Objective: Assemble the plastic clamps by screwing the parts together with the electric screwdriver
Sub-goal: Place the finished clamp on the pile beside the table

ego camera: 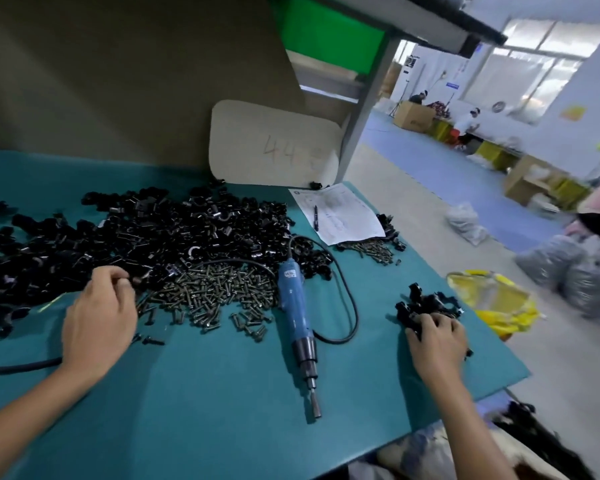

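teal mat (205, 393); screwdriver (297, 317) between left hand (99, 317) pinching part (137, 280), right hand (437, 337) gripping clamps (426, 304).

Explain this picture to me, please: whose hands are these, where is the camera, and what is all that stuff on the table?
No machine here: a person works with bare hands, and the one camera sits on their head, looking down. The left hand reaches into the edge of a big pile of black plastic parts; whether it pinches one is unclear. Beside that lies a heap of screws. The blue electric screwdriver lies unheld on the table. The right hand rests on a small bunch of clamps near a yellow bag; its grip is hard to judge. Further back a pen lies on a sheet of paper.
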Demonstrator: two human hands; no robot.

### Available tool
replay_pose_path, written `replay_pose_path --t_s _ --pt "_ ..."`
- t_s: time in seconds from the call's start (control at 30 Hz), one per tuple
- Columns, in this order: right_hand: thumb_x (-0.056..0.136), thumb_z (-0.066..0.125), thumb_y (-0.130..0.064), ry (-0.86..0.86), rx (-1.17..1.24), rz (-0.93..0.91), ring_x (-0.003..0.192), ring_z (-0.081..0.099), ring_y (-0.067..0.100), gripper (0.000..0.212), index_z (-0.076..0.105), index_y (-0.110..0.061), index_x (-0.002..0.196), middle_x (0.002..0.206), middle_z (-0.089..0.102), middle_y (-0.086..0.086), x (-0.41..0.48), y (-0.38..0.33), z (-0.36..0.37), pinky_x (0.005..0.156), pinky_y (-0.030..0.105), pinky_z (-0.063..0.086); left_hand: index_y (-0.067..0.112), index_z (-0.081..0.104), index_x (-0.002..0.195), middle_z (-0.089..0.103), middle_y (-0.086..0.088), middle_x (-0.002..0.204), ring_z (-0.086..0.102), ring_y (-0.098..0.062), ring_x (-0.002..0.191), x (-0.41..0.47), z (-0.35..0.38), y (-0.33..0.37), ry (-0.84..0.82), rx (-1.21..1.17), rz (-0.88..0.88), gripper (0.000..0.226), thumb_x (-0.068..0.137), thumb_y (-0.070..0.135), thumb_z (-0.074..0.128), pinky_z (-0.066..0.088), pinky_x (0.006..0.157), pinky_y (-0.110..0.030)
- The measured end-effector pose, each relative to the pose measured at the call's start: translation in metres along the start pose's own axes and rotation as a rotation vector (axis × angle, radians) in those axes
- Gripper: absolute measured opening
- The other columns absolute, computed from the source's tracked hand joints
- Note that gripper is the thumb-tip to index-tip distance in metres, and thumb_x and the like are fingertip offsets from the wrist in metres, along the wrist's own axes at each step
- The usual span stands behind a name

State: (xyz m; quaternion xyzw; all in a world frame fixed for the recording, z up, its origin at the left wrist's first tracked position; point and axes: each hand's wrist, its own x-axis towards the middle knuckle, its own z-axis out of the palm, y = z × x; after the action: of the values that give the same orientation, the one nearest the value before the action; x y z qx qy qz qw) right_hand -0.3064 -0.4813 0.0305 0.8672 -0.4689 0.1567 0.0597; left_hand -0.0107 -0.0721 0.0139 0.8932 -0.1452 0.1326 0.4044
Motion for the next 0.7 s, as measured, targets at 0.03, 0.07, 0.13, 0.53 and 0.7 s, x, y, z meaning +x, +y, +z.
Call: replay_pose_path --t_s 0.03,0.07,0.13,0.53,0.7 --pt "0.094 0.072 -0.025 -0.005 0.005 0.007 0.121 0.046 0.045 0.031 0.070 -0.006 0.118 0.125 0.064 0.021 0.000 0.000 0.000 0.104 0.049 0.038 0.026 0.039 0.102 0.058 -0.002 0.077 0.056 -0.029 0.069 0.000 0.000 0.002 -0.001 0.000 -0.011 0.009 0.106 0.033 0.037 0.046 0.062 -0.047" --pt "0.095 0.070 -0.027 -0.014 0.001 0.014 0.124 0.044 0.045 0.032 0.070 -0.007 0.119 0.127 0.064 0.020 0.000 0.000 0.000 0.106 0.049 0.036 0.024 0.039 0.100 0.058 -0.002 0.072 0.056 -0.030 0.065 -0.001 -0.001 0.003 -0.002 0.002 -0.015 0.014 0.106 0.037 0.037 0.047 0.062 -0.047" --pt "0.097 0.067 -0.030 -0.028 -0.010 0.026 0.128 0.041 0.043 0.033 0.069 -0.010 0.124 0.130 0.062 0.017 0.000 -0.001 -0.001 0.109 0.048 0.034 0.021 0.040 0.100 0.058 -0.001 0.063 0.056 -0.029 0.059 -0.003 -0.002 0.005 -0.012 0.021 -0.007 0.021 0.106 0.040 0.036 0.049 0.070 -0.052" --pt "0.098 0.063 -0.035 -0.091 0.312 -0.130 0.132 0.036 0.036 0.032 0.065 -0.020 0.127 0.133 0.056 0.012 -0.004 -0.090 -0.040 0.110 0.045 0.029 0.023 0.044 0.104 0.055 -0.001 0.057 0.054 -0.019 0.047 0.000 0.002 -0.003 -0.020 -0.084 0.079 0.022 0.105 0.044 0.035 0.037 0.044 -0.029" --pt "0.101 0.060 -0.034 -0.276 0.518 -0.574 0.107 0.050 0.017 0.024 0.062 -0.027 0.124 0.112 0.056 -0.008 -0.027 -0.191 -0.060 0.088 0.033 0.042 0.024 0.045 0.111 0.060 0.006 0.077 0.059 -0.012 0.062 0.002 0.005 -0.007 -0.006 -0.127 0.042 0.012 0.104 0.034 0.046 0.044 0.052 -0.034"
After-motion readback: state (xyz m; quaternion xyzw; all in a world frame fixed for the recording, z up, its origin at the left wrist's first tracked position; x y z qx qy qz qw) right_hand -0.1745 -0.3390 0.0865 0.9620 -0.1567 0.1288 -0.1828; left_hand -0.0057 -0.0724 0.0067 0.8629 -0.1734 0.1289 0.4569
